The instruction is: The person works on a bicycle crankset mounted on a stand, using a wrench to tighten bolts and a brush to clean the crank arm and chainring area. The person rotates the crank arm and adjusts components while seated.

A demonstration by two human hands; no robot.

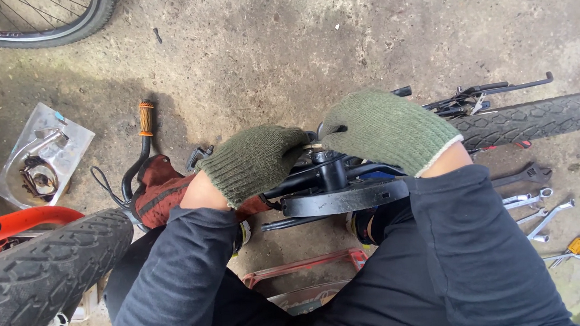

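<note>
Both my hands wear green knit gloves. My left hand (252, 162) and my right hand (383, 129) meet over the black crank area (335, 173) of an upturned bicycle, fingertips pressed together on a small part hidden between them. Under them sits a black chainguard disc (347, 198). A knobby tyre (32, 276) lies by my left arm. Another tyre (538, 117) stretches to the right past my right hand. What my fingers pinch cannot be made out.
Several wrenches (535, 210) lie on the concrete at right, with a yellow-handled tool (578, 246). A clear plastic package (41, 160) sits at left. An orange-gripped handlebar (144, 125), a red rag (162, 189) and a brake lever (496, 89) are near. Other wheels (42, 20) rest at the top.
</note>
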